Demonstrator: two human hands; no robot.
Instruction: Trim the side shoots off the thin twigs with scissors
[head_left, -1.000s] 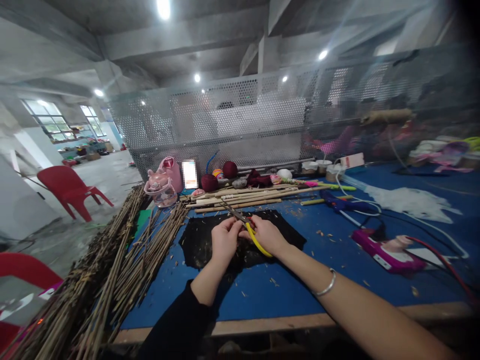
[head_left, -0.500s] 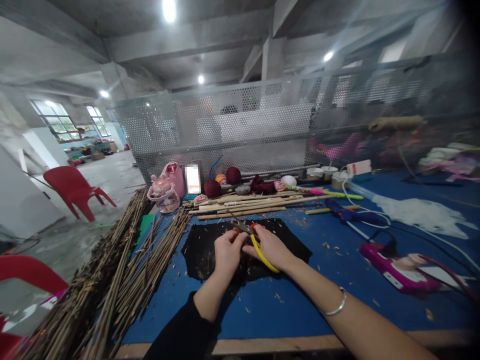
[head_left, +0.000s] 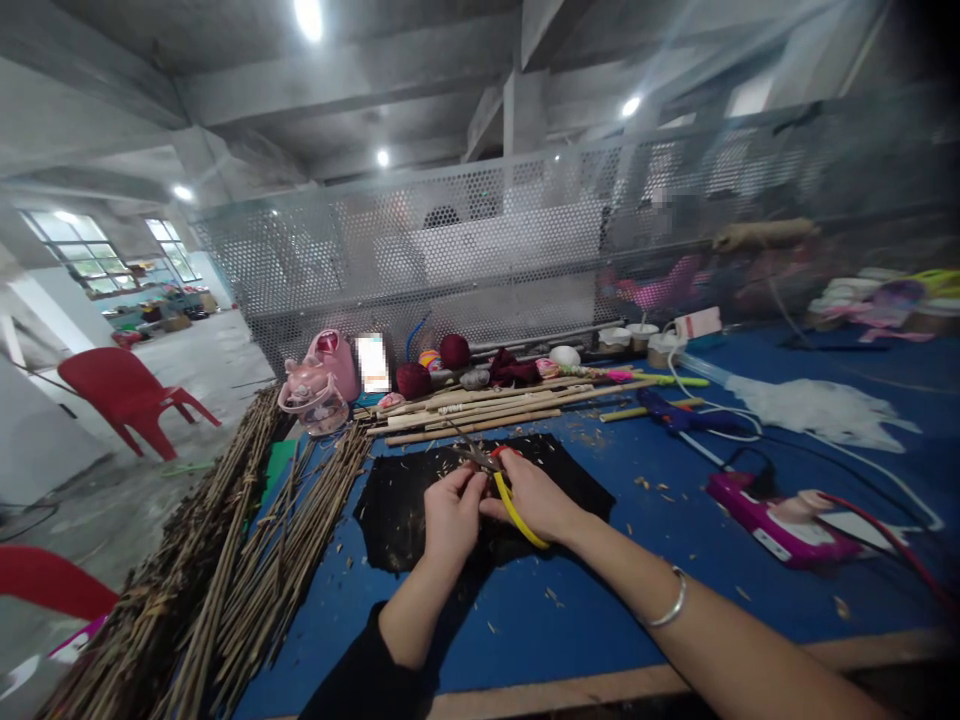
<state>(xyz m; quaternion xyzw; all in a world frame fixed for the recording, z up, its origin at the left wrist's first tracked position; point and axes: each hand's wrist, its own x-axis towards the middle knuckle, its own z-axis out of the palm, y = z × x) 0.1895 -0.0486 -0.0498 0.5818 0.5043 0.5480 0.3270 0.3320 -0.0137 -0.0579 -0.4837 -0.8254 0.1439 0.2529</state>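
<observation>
My right hand (head_left: 534,497) is closed around scissors (head_left: 513,505) with yellow and red handles. Their dark blades are parted and point up and left, just above my left hand (head_left: 452,515). That hand is pinched, thumb against fingers, close to the blades; whatever it grips is too small or too hidden to make out. Beneath both hands a black cloth (head_left: 390,510) lies on the blue table top (head_left: 555,640), strewn with pale shavings.
Bundles of thin dry sticks (head_left: 292,540) line the table's left side. Pale rods (head_left: 480,412), dark red yarn balls (head_left: 454,350) and a pink pot (head_left: 315,395) lie along the back. To the right are a blue glue gun (head_left: 686,415) and a magenta power strip (head_left: 780,520) with cords.
The view has shifted slightly, so the scene sits a little further left. Both hands and the scissors keep nearly the same pose over the cloth.
</observation>
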